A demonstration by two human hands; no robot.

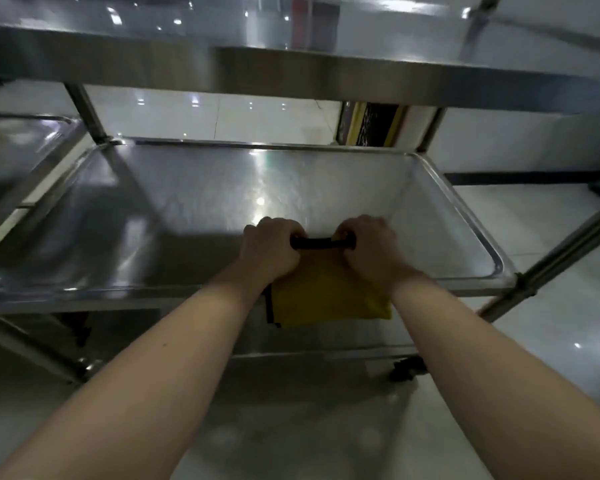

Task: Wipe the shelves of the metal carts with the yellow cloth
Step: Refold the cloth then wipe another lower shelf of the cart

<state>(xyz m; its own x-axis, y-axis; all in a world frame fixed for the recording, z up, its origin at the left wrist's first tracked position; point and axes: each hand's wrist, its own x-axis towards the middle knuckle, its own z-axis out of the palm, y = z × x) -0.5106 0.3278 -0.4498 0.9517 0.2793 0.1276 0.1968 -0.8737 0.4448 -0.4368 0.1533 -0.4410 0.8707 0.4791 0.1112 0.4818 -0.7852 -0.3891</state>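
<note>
Head view: left hand (269, 249) and right hand (369, 252) grip yellow cloth (326, 296).

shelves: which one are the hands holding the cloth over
The middle shelf straight ahead: the left hand and right hand grip the cloth above its near rim. The top shelf sits overhead, and the bottom shelf lies under the forearms.

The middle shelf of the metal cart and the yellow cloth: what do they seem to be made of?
The rimmed middle shelf looks like polished stainless steel: it mirrors the lights. The yellow cloth with a black edge looks like soft matte fabric, perhaps microfibre: it folds and hangs limp where the left hand and right hand grip it.
</note>
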